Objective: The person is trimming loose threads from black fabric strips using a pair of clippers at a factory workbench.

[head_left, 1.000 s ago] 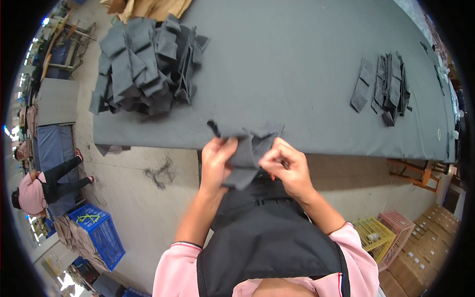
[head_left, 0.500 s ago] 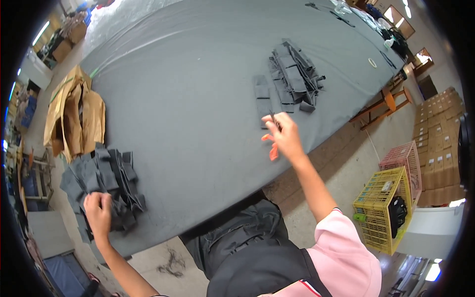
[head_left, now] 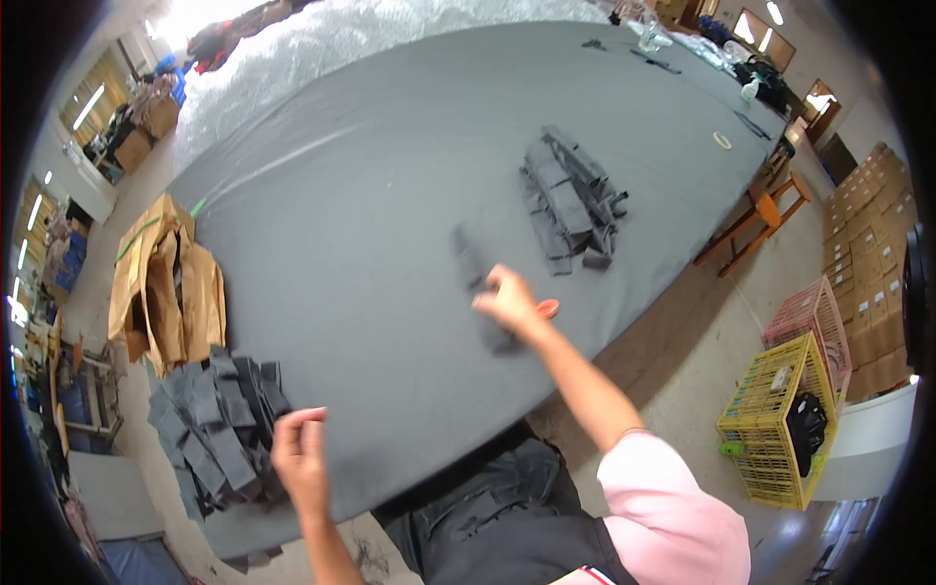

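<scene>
R grip [head_left: 509,302] on strip [head_left: 471,257], L grip [head_left: 300,458] parted; yel crate [head_left: 756,419] w/ blk bundle [head_left: 807,425].

A broad table [head_left: 390,253], heaped fabric pieces [head_left: 216,421] and stacked cartons [head_left: 870,275] show a textile workshop.
</scene>
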